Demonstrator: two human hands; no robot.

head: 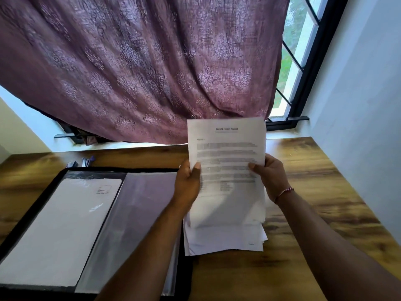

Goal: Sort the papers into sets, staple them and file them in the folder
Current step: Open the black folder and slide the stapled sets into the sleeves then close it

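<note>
I hold a printed sheet (226, 153) upright above the desk, its text facing me. My left hand (188, 184) grips its left edge and my right hand (271, 177) grips its right edge. Under the sheet a loose stack of white papers (225, 240) lies on the wooden desk (314, 192). To the left an open black folder (54, 183) lies flat. Its left page holds a white sheet (65, 224) and its right page is a clear plastic sleeve (134, 213). I see no stapler.
A purple patterned curtain (141, 68) hangs behind the desk over a window (297, 51). Some pens (86, 161) lie just past the folder's far edge. A white wall (364, 94) bounds the desk on the right.
</note>
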